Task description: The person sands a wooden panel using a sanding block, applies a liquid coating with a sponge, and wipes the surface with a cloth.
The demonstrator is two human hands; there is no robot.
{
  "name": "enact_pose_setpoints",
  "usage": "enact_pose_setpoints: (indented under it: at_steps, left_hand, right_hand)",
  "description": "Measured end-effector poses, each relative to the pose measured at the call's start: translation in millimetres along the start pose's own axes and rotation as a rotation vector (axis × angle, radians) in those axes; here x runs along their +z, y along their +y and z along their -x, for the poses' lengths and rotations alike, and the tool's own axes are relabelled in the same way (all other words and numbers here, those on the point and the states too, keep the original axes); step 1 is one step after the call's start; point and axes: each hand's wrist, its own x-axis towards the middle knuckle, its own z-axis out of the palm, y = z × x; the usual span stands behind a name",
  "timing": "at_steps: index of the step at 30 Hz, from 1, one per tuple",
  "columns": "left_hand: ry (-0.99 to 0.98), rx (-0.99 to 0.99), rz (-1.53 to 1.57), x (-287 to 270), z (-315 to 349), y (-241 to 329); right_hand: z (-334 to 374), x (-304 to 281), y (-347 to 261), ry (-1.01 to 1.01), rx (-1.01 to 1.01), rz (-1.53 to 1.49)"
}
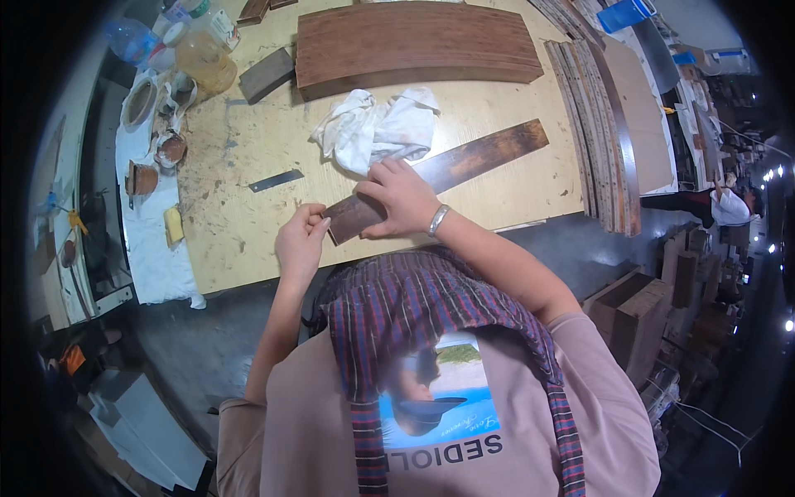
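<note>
A long, narrow wooden board (489, 155), dark brown with worn lighter patches, lies slantwise across the table in front of me. My right hand (399, 199) grips it across its width near the left end, thumb on the near edge and fingers over the far one. At that end, my left hand (300, 246) is closed, thumb and fingers pinched against the board's corner. Whatever is between those fingertips, if anything, is hidden. Just beyond the right hand a crumpled white cloth (377, 128) touches the board. A thin dark blade (277, 180) lies left of it.
A thick brown wooden block (418, 45) stands at the back, with a small grey block (267, 76) beside it. Jars and bottles, including a cloudy plastic jar (203, 62), crowd the back left. A yellow sponge (173, 225) sits left. Stacked boards (584, 124) line the right.
</note>
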Motion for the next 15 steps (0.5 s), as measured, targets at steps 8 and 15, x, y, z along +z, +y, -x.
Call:
enact_pose_setpoints:
  at_steps: [8,15]
  left_hand:
    - [-0.167,-0.265,0.812,-8,12,53]
    - [-0.231,-0.286,0.903,-14,6,98]
  right_hand:
    - [3,-37,-26,0.259,-0.111,-0.139]
    - [88,-35,-26,0.096,0.686,-1.448]
